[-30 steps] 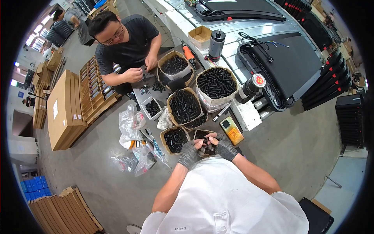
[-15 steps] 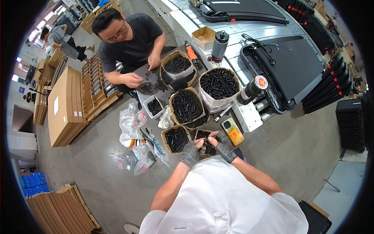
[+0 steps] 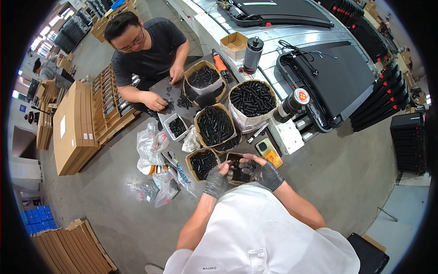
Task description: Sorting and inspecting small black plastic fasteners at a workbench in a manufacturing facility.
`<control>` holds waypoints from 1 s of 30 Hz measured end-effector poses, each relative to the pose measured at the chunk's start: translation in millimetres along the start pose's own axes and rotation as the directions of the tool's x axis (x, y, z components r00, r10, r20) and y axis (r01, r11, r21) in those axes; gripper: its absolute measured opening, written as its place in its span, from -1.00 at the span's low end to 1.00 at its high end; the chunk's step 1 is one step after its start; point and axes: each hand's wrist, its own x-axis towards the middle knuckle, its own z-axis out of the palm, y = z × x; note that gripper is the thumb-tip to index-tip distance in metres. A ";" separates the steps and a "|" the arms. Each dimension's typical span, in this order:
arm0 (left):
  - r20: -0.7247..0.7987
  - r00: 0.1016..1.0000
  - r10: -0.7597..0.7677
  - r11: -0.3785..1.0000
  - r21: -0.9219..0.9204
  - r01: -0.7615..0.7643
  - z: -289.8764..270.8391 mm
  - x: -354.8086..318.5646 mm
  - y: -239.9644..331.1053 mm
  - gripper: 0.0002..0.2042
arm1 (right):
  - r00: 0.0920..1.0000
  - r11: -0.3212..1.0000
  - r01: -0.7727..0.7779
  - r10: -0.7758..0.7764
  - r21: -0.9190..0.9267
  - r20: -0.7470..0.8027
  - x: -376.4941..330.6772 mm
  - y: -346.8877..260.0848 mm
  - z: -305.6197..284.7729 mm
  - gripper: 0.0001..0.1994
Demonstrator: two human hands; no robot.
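Observation:
My left hand point(image 3: 215, 180), in a dark grey fingerless glove, is at the near edge of the table. Its thumb is bent in toward the fingers, and anything held there is too small to make out. My right hand point(image 3: 266, 174), gloved alike, is just right of it with fingers apart over a small cardboard box point(image 3: 236, 182) of dark parts, which the hands partly cover. Left of it, a box of black cylindrical parts point(image 3: 203, 163) touches the area by my left hand. Beyond stands a larger box of black cylindrical parts point(image 3: 215, 124).
Across the table a co-worker point(image 3: 148, 59) handles small black rings. Further boxes point(image 3: 253, 98) of black parts, a white tray point(image 3: 175, 126), a phone point(image 3: 269, 153), plastic bags point(image 3: 150, 146) and an orange-handled tool point(image 3: 220, 64) surround the work. A roller conveyor point(image 3: 285, 34) carries black machine decks.
My hands have moved slightly apart, and my right hand has opened from a pinch. The co-worker's hand on the left has lowered to the rings on the table.

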 end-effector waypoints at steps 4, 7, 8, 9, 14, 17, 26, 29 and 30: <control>-0.031 0.997 0.064 0.997 -0.051 -0.066 8.3 -4.0 7.0 -0.73 | 0.997 0.998 -0.067 0.067 0.015 0.029 4.6 9.4 -19.5 -0.58; -0.028 0.993 0.116 0.992 0.044 -0.115 7.4 -3.3 8.0 -0.72 | 0.988 0.988 -0.145 0.141 0.047 0.070 5.5 13.3 -21.9 -0.60; -0.029 0.993 0.115 0.992 0.044 -0.114 5.9 -3.7 6.7 -0.72 | 0.987 0.988 -0.145 0.142 0.049 0.069 5.3 14.9 -24.8 -0.60; -0.031 0.993 0.116 0.992 0.059 -0.114 3.8 -3.6 5.0 -0.72 | 0.984 0.982 -0.175 0.172 0.065 0.052 5.9 16.7 -29.5 -0.60; -0.062 0.991 0.116 0.991 0.080 -0.111 5.3 -5.7 6.3 -0.73 | 0.979 0.982 -0.187 0.186 0.004 0.082 5.7 14.2 -28.1 -0.57; -0.069 0.991 0.116 0.989 0.100 -0.109 0.0 -4.2 3.0 -0.73 | 0.984 0.969 -0.124 0.148 -0.216 0.100 -0.5 7.0 -16.0 -0.58; -0.052 0.988 0.144 0.971 0.200 -0.131 3.2 -5.4 3.9 -0.72 | 0.996 0.959 -0.085 0.089 -0.272 0.003 4.8 13.6 -16.3 -0.67; -0.058 0.983 0.172 0.947 0.286 -0.149 9.2 -5.7 4.4 -0.72 | 1.000 0.901 0.013 -0.020 -0.434 -0.012 6.9 16.5 -16.6 -0.70; -0.057 0.985 0.163 0.944 0.299 -0.139 10.8 -5.9 5.2 -0.72 | 1.000 0.900 0.013 -0.020 -0.435 -0.011 8.3 18.3 -17.5 -0.70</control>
